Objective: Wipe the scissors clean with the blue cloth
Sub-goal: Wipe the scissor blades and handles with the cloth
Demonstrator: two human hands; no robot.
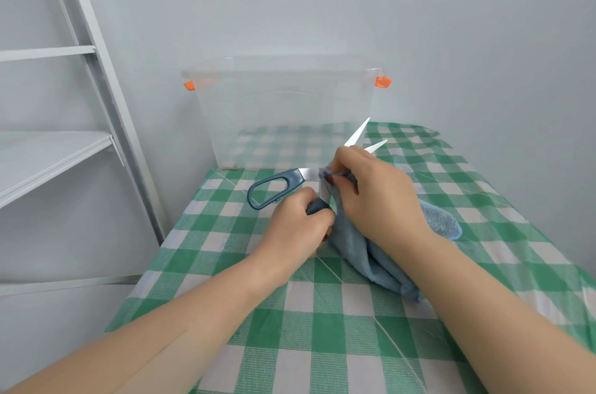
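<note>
Scissors with dark blue-grey plastic handles and bare steel blades [293,175] sit in both hands just above the green-and-white checked tablecloth [322,335], their blades spread apart. In the head view, the left hand [300,219] is curled round the nearer handle. The right hand [377,193] pinches a fold of the light blue terry cloth [371,258] against the metal close to the pivot, and the rest of the cloth trails down onto the table.

The main risk, as I judge it, is the open blades. If the left hand squeezes or the cloth drags a blade shut, the pinching fingers lie right in the crossing. The two pointed tips [358,132] also aim toward the clear plastic storage box with orange latches [290,109] and could scratch it on a long stroke. The loose cloth could snag at the pivot.

No brand, label or writing is legible on the scissors, cloth, box or the white metal shelf [54,151].
</note>
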